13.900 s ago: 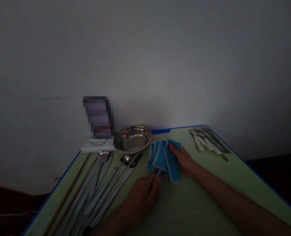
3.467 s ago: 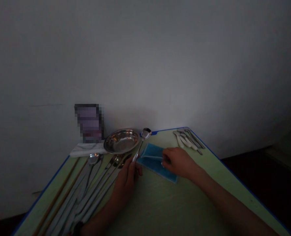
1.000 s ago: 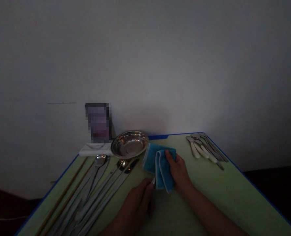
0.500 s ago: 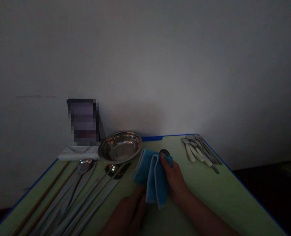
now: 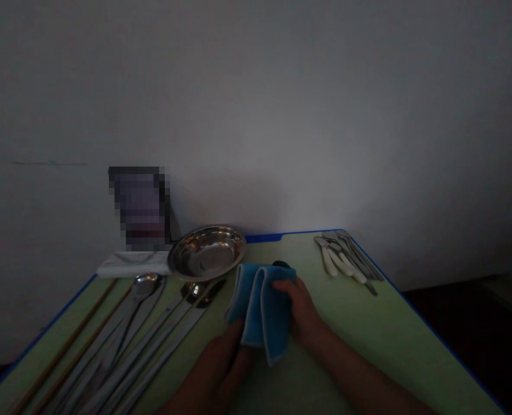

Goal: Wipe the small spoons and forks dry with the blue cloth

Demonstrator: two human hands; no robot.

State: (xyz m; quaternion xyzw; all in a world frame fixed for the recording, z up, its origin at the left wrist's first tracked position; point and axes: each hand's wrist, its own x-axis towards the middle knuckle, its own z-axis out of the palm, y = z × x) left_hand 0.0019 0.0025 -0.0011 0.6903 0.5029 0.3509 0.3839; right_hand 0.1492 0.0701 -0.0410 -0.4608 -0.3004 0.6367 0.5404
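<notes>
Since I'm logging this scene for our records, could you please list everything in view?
Wall: one, grey-white, behind table
Table: one, green with blue edging, below hands
Upright panel: one, dark-framed, blurred, back left
Folded cloth: one, white, below panel
Bowl: one, silver, back of table
Sticks: two, brown, left side
Long cutlery: several, overlapping, silver, left side
Pale-handled cutlery: three, cream handles, back right
Plain cutlery: several, silver, beside those
Blue cloth: one, pale edging, in right hand
Rounded tip: one, dark, behind blue cloth
Right hand: one, bare, gripping blue cloth
Left hand: one, bare, at cloth's lower left; grip hidden
</notes>
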